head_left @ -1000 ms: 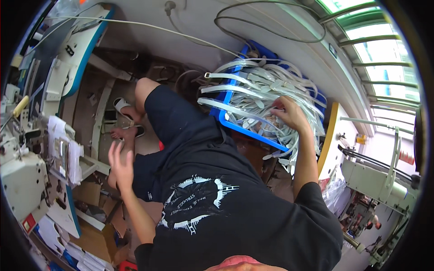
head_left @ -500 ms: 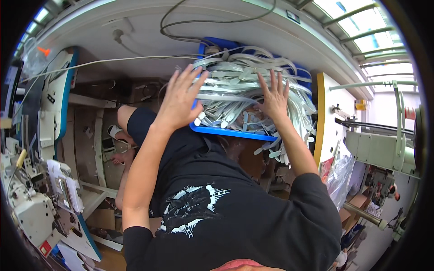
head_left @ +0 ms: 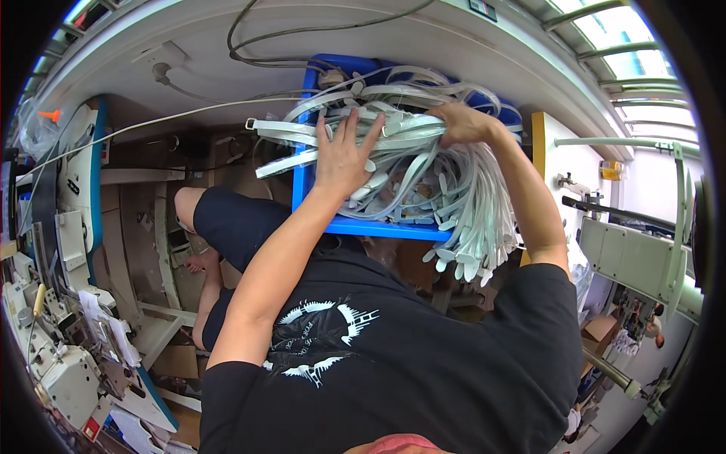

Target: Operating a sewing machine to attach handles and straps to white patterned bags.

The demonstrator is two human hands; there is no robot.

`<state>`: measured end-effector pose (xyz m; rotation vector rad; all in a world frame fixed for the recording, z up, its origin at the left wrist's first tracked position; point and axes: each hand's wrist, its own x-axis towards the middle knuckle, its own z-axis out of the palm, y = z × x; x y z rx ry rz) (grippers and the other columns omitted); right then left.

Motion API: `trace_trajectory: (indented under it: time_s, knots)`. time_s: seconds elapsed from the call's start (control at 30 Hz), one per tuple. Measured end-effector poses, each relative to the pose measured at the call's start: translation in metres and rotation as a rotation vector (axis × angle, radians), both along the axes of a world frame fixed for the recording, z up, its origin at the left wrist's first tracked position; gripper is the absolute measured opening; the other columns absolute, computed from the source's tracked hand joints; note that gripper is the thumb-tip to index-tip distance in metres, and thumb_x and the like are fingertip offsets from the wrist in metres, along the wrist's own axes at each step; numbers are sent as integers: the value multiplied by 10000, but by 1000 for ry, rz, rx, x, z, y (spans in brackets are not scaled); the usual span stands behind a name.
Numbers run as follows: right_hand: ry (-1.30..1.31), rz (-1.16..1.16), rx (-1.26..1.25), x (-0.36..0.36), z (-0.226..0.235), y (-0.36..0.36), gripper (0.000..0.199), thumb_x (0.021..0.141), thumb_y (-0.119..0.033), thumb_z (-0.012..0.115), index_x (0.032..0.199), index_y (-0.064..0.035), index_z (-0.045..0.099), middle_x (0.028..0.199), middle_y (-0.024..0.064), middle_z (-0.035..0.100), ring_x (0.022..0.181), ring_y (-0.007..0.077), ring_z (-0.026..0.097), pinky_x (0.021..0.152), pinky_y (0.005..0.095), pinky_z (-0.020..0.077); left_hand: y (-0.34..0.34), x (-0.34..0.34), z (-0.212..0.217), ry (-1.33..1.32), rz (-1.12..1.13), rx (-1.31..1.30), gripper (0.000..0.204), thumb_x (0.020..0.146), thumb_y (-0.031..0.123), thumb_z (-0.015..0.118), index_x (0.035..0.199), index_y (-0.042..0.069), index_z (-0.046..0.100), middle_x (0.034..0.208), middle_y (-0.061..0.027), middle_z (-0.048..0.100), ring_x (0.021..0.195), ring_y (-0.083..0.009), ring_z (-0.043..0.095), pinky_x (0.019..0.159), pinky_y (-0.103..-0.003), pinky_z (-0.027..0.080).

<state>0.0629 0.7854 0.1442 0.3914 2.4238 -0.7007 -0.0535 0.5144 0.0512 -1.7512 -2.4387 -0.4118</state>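
A blue plastic crate [head_left: 302, 185] in front of me is heaped with white belts [head_left: 412, 140], long thin straps with rounded ends. One belt's metal buckle [head_left: 250, 123] sticks out past the crate's left rim. My left hand [head_left: 342, 157] lies on the belts at the left side, its fingers spread. At the right side of the heap my right hand [head_left: 467, 125] is curled over a bundle of belts, fingertips partly hidden. From there many strap ends [head_left: 473, 250] hang in a bunch over the crate's near right corner.
Sewing machines stand at the left [head_left: 64, 378] and the right [head_left: 628, 242]. A thin cable [head_left: 189, 121] runs across to the crate's far left. Behind the crate is a white wall [head_left: 340, 41] with a plug [head_left: 160, 72]. My legs are below, left of the crate.
My right hand has moved up and curled onto the belts. My left hand has shifted right onto the heap. Some belts now jut out past the left rim, and the hanging ends are more bunched.
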Motion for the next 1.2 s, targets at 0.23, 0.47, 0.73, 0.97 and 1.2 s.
trace_trajectory:
  time_s: [0.23,0.47,0.73,0.97,1.2]
  knots:
    - [322,-143,80,16,54,7,810,632,-130,891,1383,-48,599,1284,199,698,1215,332,652,1078,399,474,41,-70,102,-765,-350,-227,803,723,342,810,1450,95,572,1018,-209,760,898,-344,738,938,-465,520]
    - [455,-483,921,130,-17,-86,1286,589,-307,967,1658,-253,255,1652,215,357,1434,468,446,1137,587,388,81,-83,103,-772,-308,-349,746,770,327,803,1463,170,577,1286,-139,717,1084,-325,703,1000,-477,521]
    - [59,-404,494,112,-44,35,1041,676,-160,864,1599,-225,388,1221,257,701,1149,435,668,1004,445,525,-23,40,44,-208,-245,216,771,840,236,778,1541,364,485,1605,-69,438,1430,-309,462,1138,-713,301]
    - [119,111,79,47,105,42,698,726,-135,827,1388,-52,622,1228,169,729,1098,361,704,1006,457,544,-17,-41,54,-59,-192,-3,604,861,122,679,1420,335,594,1486,-53,540,1348,-322,544,990,-613,493]
    - [53,136,479,20,-8,83,759,664,-243,918,1358,-92,650,1247,188,718,1188,386,663,1070,482,507,38,-88,40,-381,-198,-75,482,821,26,669,1293,123,688,1442,-133,596,1273,-435,583,1070,-486,490]
